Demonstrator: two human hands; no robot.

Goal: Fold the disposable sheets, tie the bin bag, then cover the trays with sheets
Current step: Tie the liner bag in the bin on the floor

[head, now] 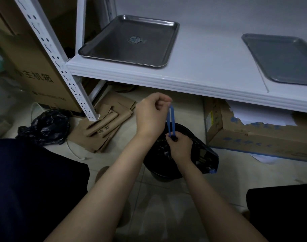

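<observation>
In front of me the white shelf (201,74) carries two steel trays: a shiny tray (130,41) near its left end and a duller tray (282,58) well apart at the right, cut off by the edge of view. Below, the tiled floor (193,198) bears the bin with its black bin bag (201,151), a second crumpled black bag (44,126) to my left, flattened brown cardboard (105,124) by the shelf's leg, a tall carton (32,67), and a cardboard box (254,130) under the shelf.
</observation>
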